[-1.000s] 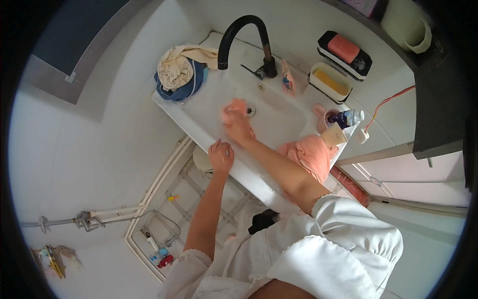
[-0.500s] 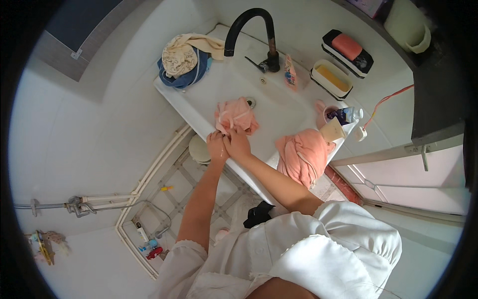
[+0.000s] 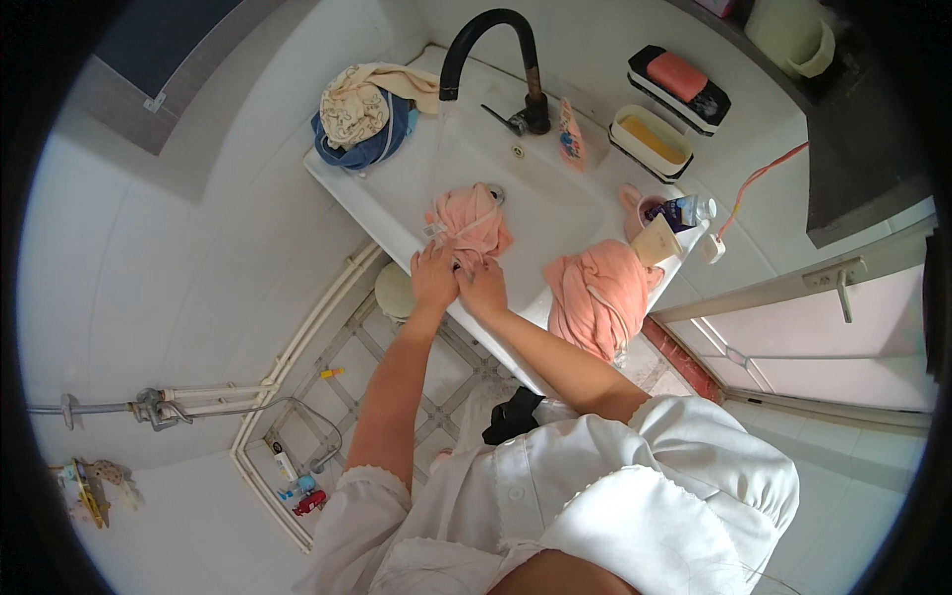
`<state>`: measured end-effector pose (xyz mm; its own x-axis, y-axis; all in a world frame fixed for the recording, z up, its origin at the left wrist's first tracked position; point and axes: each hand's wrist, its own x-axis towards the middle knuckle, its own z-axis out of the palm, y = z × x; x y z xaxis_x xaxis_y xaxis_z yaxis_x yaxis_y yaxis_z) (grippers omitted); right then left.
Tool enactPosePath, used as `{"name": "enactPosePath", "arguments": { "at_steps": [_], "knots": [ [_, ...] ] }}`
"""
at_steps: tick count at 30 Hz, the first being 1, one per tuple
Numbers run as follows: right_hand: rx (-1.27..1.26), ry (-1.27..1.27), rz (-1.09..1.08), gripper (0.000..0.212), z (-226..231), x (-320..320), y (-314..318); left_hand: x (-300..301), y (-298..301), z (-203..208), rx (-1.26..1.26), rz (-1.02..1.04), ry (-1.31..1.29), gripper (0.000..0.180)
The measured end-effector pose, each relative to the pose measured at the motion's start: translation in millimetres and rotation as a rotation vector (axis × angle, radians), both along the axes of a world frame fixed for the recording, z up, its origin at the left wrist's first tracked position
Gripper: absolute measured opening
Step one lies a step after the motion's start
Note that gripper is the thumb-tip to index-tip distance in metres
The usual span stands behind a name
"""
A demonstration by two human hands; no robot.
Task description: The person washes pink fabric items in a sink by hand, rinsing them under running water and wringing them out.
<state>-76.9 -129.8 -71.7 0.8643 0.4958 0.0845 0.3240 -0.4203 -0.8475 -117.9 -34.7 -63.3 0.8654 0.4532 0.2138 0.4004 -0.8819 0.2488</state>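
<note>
A wet-looking pink cloth (image 3: 474, 218) lies bunched in the white sink (image 3: 560, 203), close to the drain (image 3: 496, 193). Both my hands are at its near edge, side by side over the sink's front rim. My left hand (image 3: 433, 280) has its fingers curled onto the cloth, with a small pale tag beside them. Against it, my right hand (image 3: 483, 288) is closed on the same edge, fingertips partly hidden in the folds. Above the basin arches a black faucet (image 3: 496, 20); a second pink cloth (image 3: 598, 297) hangs over the sink's right front corner.
At the sink's far left sit blue and cream cloths (image 3: 362, 124). A pink mug (image 3: 635, 213) with tubes stands on the right rim. Two soap boxes (image 3: 652, 144) are on the wall behind. A dark cabinet (image 3: 863, 169) juts out at right. Pipes (image 3: 317, 317) run along the left wall.
Both hands have shifted slightly on the cloth, the left one's fingers reaching further over it. The cloth's near edge has been regathered, and a pale tag now shows. The view has tilted a little.
</note>
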Motion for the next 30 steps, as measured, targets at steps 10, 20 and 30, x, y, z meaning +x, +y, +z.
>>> {"name": "enactPosePath", "arguments": {
  "at_steps": [10, 20, 30],
  "knots": [
    [0.230, 0.026, 0.042, 0.027, -0.8, 3.8, -9.3, 5.4, -0.9, 0.0, -0.007, -0.006, 0.102, 0.041],
    [0.448, -0.157, 0.136, 0.027, 5.9, 2.3, -15.5, 4.3, 0.7, -2.4, -0.197, 0.056, -0.338, 0.013],
    [0.267, 0.077, 0.147, 0.035, 5.6, -0.3, -11.7, -2.8, -0.6, -0.1, -0.195, 0.132, -0.344, 0.015]
  ]
}}
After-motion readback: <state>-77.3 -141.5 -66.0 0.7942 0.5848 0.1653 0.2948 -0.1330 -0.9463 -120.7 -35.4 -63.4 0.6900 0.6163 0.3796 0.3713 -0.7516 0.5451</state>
